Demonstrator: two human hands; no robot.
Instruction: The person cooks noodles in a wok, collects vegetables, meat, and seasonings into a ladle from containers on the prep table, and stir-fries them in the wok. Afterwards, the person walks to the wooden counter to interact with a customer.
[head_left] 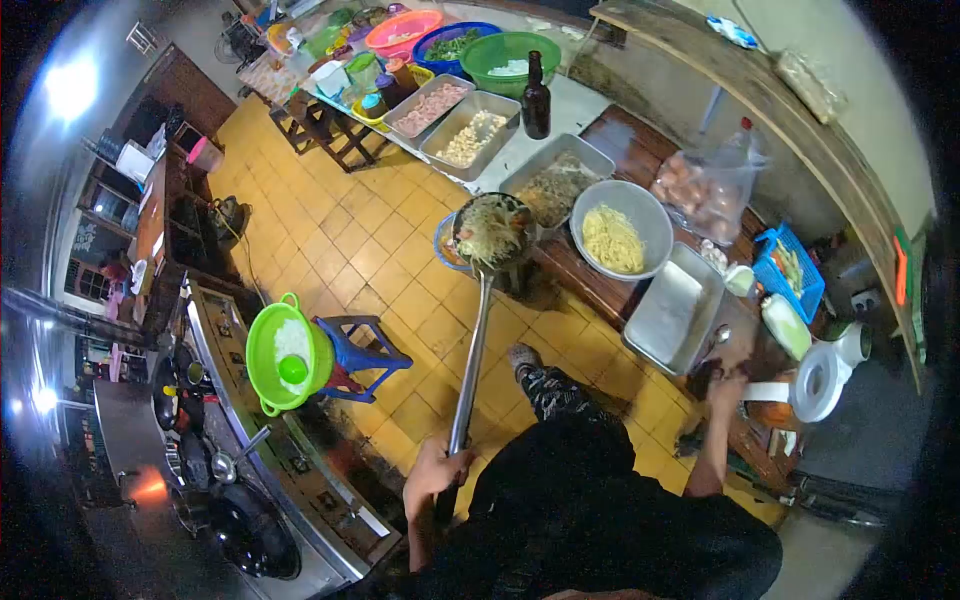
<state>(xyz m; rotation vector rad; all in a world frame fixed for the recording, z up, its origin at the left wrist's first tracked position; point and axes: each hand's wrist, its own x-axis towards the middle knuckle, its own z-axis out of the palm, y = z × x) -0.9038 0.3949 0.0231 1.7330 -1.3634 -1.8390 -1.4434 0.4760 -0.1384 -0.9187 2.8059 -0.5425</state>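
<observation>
My left hand [435, 478] is wrapped round the long metal handle [472, 370] of a ladle. The ladle's bowl, full of shredded vegetables [491, 232], is beside the metal tray of brownish food [560, 183]. At the right, my right hand [727, 388] reaches over the brown table, close to a metal spoon [722, 334] and the whitish metal tray [675, 308]; its fingers are too blurred and dark to make out. A bowl of yellow noodles [614, 240] stands beyond that tray.
Trays of pale pieces [473, 137] and pink food [430, 108], a brown bottle [536, 98] and a bag of eggs [700, 190] line the table. A green basket [262, 350] sits by a blue stool [365, 355]. Woks [250, 530] and a flame [148, 487] are lower left.
</observation>
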